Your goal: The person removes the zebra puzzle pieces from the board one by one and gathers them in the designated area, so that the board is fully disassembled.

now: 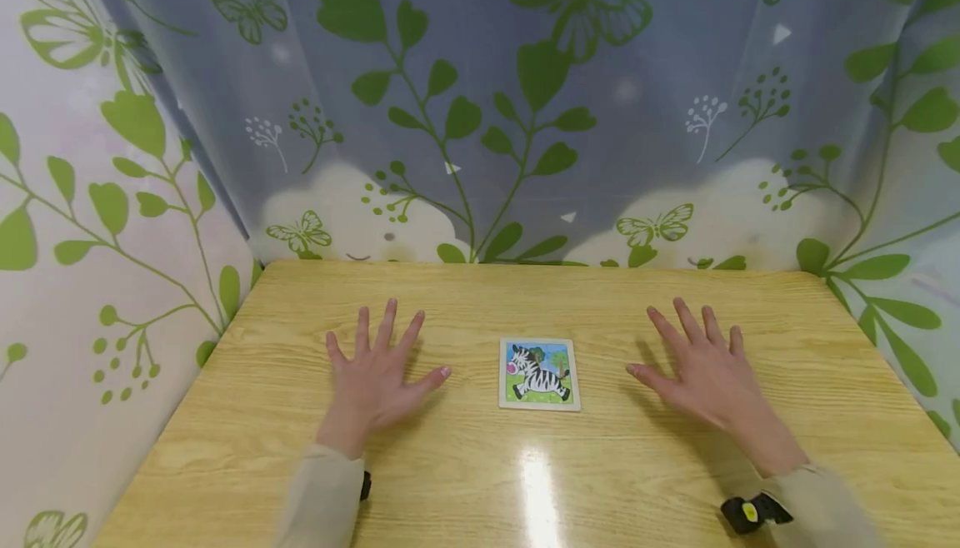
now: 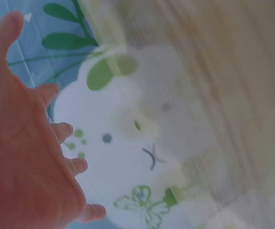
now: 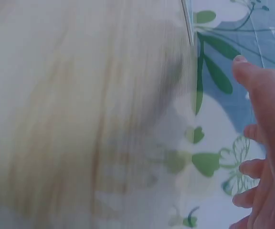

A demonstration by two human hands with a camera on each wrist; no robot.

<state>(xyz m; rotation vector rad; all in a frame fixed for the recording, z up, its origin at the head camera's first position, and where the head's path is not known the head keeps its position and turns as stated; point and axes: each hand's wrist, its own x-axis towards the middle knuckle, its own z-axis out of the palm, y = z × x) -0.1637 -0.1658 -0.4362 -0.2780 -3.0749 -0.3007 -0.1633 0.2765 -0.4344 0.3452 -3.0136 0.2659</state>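
A square zebra picture puzzle [image 1: 538, 375] with a pale wooden border lies flat on the wooden table, between the two hands. To its left is my left hand [image 1: 377, 386], fingers spread wide, palm down and holding nothing. On the puzzle's other side my right hand [image 1: 708, 377] is likewise spread, its thumb pointing toward the puzzle. Neither hand touches the puzzle. The left wrist view shows the left hand [image 2: 32, 138] with its fingers apart. At the edge of the right wrist view, the right hand [image 3: 266, 143] appears with straight fingers.
The wooden table [image 1: 450, 481] has a bright light reflection near its front. A blue and white curtain [image 1: 480, 115] with green leaves and butterflies hangs behind it and along both sides. Each wrist carries a black band [image 1: 753, 513].
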